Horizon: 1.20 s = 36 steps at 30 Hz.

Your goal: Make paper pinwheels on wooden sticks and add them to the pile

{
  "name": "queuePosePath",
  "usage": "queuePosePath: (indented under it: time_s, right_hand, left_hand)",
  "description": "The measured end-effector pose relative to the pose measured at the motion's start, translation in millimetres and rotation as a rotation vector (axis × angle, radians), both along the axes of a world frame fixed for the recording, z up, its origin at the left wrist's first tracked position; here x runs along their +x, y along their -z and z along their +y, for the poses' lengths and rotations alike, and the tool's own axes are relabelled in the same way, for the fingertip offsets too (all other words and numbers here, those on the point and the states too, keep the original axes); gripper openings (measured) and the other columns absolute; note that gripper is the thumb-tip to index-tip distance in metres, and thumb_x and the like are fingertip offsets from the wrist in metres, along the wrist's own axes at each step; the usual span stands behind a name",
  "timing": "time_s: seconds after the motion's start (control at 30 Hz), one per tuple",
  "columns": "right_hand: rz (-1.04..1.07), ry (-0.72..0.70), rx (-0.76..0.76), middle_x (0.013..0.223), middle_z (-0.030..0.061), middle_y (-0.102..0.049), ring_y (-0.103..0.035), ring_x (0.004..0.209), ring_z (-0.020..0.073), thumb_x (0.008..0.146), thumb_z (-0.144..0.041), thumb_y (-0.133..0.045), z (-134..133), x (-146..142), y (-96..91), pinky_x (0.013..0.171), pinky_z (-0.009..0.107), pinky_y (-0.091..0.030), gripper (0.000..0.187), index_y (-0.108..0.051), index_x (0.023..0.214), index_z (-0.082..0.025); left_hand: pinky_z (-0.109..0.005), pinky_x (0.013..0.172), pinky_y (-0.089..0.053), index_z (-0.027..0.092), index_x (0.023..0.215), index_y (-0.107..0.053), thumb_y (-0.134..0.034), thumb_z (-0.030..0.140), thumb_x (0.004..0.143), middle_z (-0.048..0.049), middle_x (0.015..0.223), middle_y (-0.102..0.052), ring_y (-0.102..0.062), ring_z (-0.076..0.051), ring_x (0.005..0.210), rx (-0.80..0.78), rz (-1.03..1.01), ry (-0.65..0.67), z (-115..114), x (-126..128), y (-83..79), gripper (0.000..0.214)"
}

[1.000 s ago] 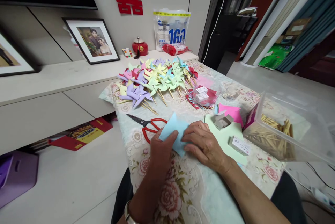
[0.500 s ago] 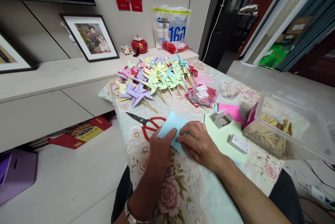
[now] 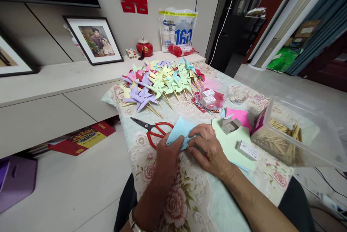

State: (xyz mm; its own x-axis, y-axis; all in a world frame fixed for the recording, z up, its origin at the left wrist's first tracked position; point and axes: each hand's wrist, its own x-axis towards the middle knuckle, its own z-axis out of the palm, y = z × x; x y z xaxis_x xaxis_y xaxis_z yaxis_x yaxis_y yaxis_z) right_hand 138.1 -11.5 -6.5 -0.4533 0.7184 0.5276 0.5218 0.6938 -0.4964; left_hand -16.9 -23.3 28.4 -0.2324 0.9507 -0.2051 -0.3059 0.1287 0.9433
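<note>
A light blue paper square [image 3: 181,130] lies folded on the flowered tablecloth [image 3: 189,195] in front of me. My left hand [image 3: 168,156] pinches its near left edge with thumb and fingers. My right hand [image 3: 207,148] presses down on its right side, fingers curled over the fold. Red-handled scissors [image 3: 151,130] lie just left of the paper, touching neither hand.
A heap of pastel paper pinwheels on sticks [image 3: 159,81] fills the far table. Right of my hands lie green paper [image 3: 230,145], pink paper [image 3: 240,115], small boxes [image 3: 230,124] and a clear tub of wooden sticks [image 3: 295,134]. A low cabinet [image 3: 54,91] stands left.
The blue paper has been folded smaller and drawn closer under my hands. My right hand has shifted left and up over the fold; my left hand keeps its grip.
</note>
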Motion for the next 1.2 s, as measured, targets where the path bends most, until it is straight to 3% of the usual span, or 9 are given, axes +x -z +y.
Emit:
queuePosePath:
  time_s: [0.27, 0.53, 0.77, 1.07, 1.2]
  right_hand:
    - [0.08, 0.122, -0.064, 0.118, 0.0088, -0.059, -0.044, 0.116, 0.0308, 0.087, -0.012, -0.056, -0.6, -2.0, 0.4, 0.095, 0.053, -0.038, 0.011, -0.061, 0.082, -0.021]
    - [0.057, 0.157, -0.092, 0.126, 0.0094, -0.059, -0.04, 0.122, 0.0328, 0.086, -0.01, -0.055, 0.1, -2.0, 1.2, 0.099, 0.056, -0.037, 0.015, -0.063, 0.079, -0.021]
    - [0.057, 0.102, -0.066, 0.127, 0.0086, -0.058, -0.044, 0.121, 0.0309, 0.08, -0.006, -0.059, 2.0, 1.3, 2.6, 0.1, 0.052, -0.039, 0.019, -0.066, 0.089, -0.022]
    - [-0.053, 0.049, -0.034, 0.143, 0.0091, -0.046, -0.037, 0.128, 0.0335, 0.076, 0.002, -0.055, 2.2, 0.6, 7.8, 0.102, 0.057, -0.037, 0.038, -0.066, 0.103, -0.023]
    - [-0.068, 0.024, 0.01, 0.142, 0.0074, -0.047, -0.036, 0.129, 0.0338, 0.083, -0.004, -0.058, 1.2, 2.1, 6.8, 0.103, 0.057, -0.036, 0.027, -0.069, 0.097, -0.025]
  left_hand:
    - [-0.029, 0.058, -0.052, 0.019, 0.065, -0.07, -0.072, 0.022, 0.059, -0.0019, 0.069, -0.067, -0.058, -0.018, 0.061, -0.082, -0.1, 0.009, -1.2, 5.3, 5.5, 0.007]
    - [-0.022, 0.051, -0.045, 0.019, 0.076, -0.068, -0.079, 0.025, 0.062, 0.0036, 0.063, -0.064, -0.053, -0.011, 0.054, -0.102, -0.235, -0.01, 1.4, 12.0, 38.8, 0.019]
    - [-0.025, 0.052, -0.048, 0.018, 0.075, -0.067, -0.078, 0.023, 0.055, 0.0022, 0.063, -0.065, -0.054, -0.013, 0.053, -0.12, -0.318, -0.082, 3.5, 11.1, 29.1, 0.023]
    - [-0.031, 0.055, -0.051, 0.02, 0.081, -0.068, -0.076, 0.027, 0.059, -0.0012, 0.069, -0.069, -0.059, -0.018, 0.056, -0.116, -0.285, -0.057, 7.3, 11.1, 39.2, 0.025]
    - [-0.032, 0.059, -0.052, 0.021, 0.074, -0.069, -0.073, 0.025, 0.061, -0.0031, 0.071, -0.068, -0.061, -0.02, 0.06, -0.086, -0.193, -0.034, 4.4, 4.2, 26.6, 0.014]
